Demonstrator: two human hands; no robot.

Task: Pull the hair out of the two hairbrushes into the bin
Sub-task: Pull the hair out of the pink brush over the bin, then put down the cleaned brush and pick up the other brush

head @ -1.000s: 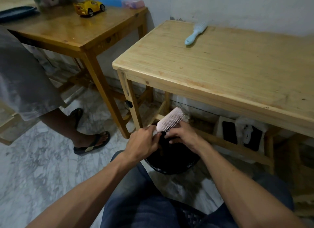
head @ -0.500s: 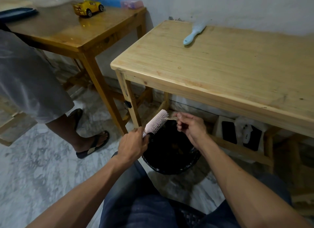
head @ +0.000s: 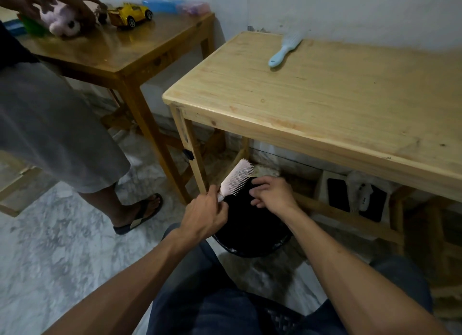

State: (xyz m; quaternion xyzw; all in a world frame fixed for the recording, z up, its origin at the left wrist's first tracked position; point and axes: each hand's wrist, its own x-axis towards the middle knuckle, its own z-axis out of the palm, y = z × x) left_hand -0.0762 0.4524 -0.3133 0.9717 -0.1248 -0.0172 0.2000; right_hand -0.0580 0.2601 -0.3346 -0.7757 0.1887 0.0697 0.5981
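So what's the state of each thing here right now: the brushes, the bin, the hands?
Pink hairbrush: held by its handle over the bin, tilted, bristles facing right.
Left hand: grips the pink hairbrush's handle.
Right hand: open over the bin, fingers relaxed, holding nothing visible.
Black bin: upright on the floor, open-topped; contents too dark to tell.
Blue hairbrush: lying on the light wooden table, untouched.

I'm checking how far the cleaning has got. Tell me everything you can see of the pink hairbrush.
The pink hairbrush looks like pale pink plastic, with an oblong head and rows of thin pale bristles facing right and down. It is tilted, head up and away, handle low. The left hand grips the handle, hiding most of it. It is held over the black bin; the right hand hovers beside the bristles, fingers relaxed, not touching. Any hair in it is too fine to tell.
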